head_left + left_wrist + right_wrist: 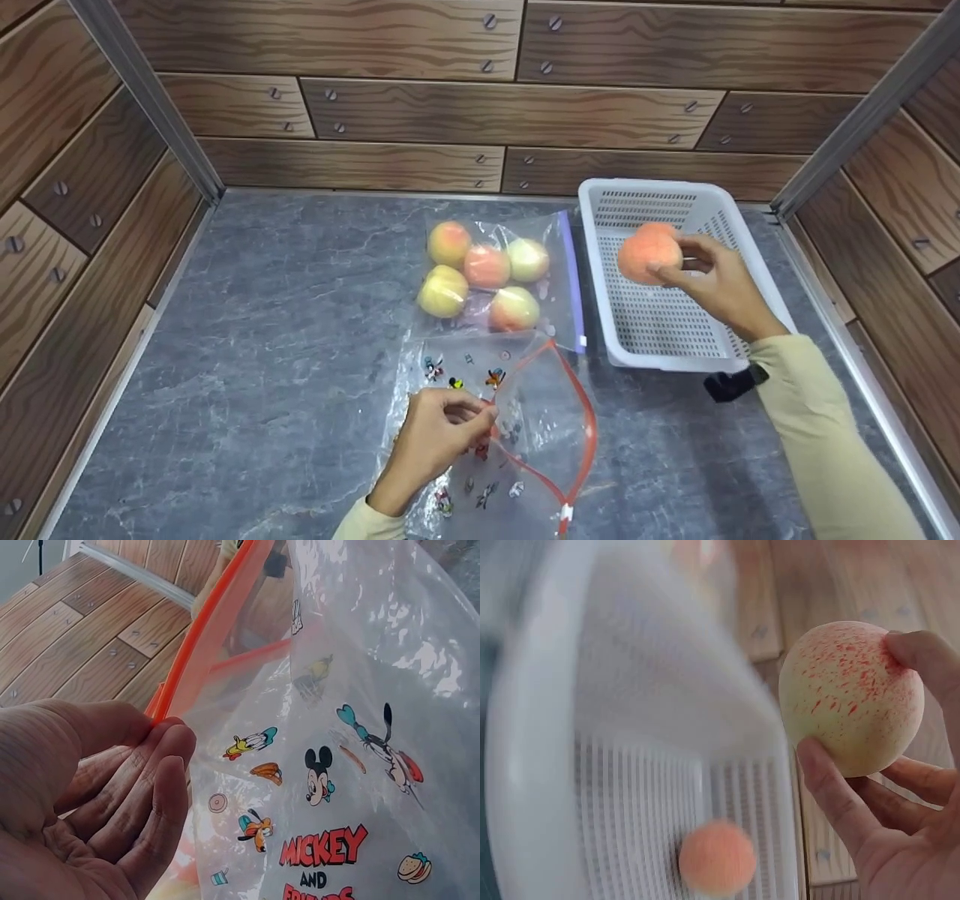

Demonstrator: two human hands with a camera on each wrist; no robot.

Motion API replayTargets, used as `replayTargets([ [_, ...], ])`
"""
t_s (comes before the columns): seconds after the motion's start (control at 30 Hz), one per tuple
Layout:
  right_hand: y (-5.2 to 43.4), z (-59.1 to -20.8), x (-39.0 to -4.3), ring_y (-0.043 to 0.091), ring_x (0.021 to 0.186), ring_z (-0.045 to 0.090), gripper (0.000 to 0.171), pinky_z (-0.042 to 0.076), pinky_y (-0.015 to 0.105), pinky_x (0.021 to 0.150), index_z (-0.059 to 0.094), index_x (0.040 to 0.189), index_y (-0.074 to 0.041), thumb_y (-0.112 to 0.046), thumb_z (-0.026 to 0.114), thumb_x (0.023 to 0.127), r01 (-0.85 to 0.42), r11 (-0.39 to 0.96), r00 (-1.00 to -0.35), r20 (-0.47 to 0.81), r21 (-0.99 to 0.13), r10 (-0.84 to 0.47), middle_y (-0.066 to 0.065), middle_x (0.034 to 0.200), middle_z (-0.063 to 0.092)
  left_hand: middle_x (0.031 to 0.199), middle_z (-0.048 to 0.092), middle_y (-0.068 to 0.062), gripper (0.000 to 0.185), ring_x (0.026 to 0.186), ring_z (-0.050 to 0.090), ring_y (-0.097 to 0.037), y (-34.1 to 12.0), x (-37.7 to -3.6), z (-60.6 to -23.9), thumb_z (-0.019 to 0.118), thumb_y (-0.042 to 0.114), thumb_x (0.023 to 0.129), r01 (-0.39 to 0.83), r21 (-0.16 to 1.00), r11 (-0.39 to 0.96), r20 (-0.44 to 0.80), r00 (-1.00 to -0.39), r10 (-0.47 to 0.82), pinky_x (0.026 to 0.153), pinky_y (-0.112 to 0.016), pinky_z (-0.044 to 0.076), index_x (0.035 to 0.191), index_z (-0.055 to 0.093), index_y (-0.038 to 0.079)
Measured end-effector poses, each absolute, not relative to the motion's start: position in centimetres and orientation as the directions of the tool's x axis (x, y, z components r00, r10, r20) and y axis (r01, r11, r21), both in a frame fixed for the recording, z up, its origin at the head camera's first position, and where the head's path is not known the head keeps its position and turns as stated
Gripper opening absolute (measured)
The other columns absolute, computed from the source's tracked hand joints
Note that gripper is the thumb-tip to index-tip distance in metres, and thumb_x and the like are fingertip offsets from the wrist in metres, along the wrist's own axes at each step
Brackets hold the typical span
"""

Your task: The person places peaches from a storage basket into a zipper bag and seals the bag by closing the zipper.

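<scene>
My right hand [720,285] grips a peach [646,259] between thumb and fingers, above the white basket [611,322]. The right wrist view shows this peach's pale yellow skin with red speckles. Farther in the basket lies a second peach [717,858], mostly hidden behind the held one in the head view. With thumb and fingertips, my left hand [435,439] pinches the red zip edge [196,637] of a clear zip bag [330,765] printed with cartoon figures. The bag's mouth gapes toward the right in the head view; no fruit is visible inside.
Beyond the printed bag lies another clear zip bag [551,319] with a purple zip [572,277], holding several peach-like fruits [487,265]. The basket stands close to the right wall [885,255]. Wood-patterned panels [420,112] border the grey marbled tabletop [247,337].
</scene>
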State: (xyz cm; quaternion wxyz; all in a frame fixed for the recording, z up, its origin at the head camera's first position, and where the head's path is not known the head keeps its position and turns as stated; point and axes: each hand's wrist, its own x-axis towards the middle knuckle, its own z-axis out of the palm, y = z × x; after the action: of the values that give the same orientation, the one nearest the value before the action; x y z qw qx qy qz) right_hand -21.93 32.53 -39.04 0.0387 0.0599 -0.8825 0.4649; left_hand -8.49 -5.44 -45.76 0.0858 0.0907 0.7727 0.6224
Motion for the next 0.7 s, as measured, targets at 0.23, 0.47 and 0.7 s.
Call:
replayTargets([
  [0.23,30.6,-39.0,-17.0,0.017,0.109,0.065,0.042,0.057,0.026,0.088,0.057,0.129,0.002,0.001,0.073,0.090,-0.114,0.180,-0.992,0.102,-0.977,-0.077,0.010,0.122,0.064,0.071,0.073,0.001,0.015,0.063,0.070,-0.013,-5.4,-8.6,-45.6,0.078,0.018,0.089,0.032,0.973,0.229,-0.023,-0.972,0.234,0.056,-0.026,0.058,0.085,0.079,0.003],
  [0.47,28.5,-39.7,-12.8,0.026,0.113,0.063,0.046,0.055,0.030,0.095,0.055,0.125,0.007,0.019,0.064,0.082,-0.131,-0.036,-0.983,0.135,-0.991,-0.121,0.020,0.125,0.061,0.070,0.073,0.002,0.012,0.064,0.070,-0.013,-5.0,-8.6,-45.4,0.077,0.016,0.090,0.049,0.972,0.229,-0.006,-0.972,0.233,0.061,-0.027,0.059,0.085,0.079,0.006],
  [0.7,26.6,-40.7,-9.9,0.028,0.115,0.061,0.052,0.056,0.035,0.095,0.053,0.124,0.010,0.025,0.064,0.075,-0.158,-0.107,-0.966,0.176,-0.982,-0.191,0.023,0.128,0.058,0.069,0.073,0.003,0.011,0.063,0.071,-0.013,-4.7,-8.5,-45.3,0.077,0.016,0.090,0.049,0.970,0.238,-0.008,-0.972,0.233,0.060,-0.025,0.058,0.083,0.078,0.007],
])
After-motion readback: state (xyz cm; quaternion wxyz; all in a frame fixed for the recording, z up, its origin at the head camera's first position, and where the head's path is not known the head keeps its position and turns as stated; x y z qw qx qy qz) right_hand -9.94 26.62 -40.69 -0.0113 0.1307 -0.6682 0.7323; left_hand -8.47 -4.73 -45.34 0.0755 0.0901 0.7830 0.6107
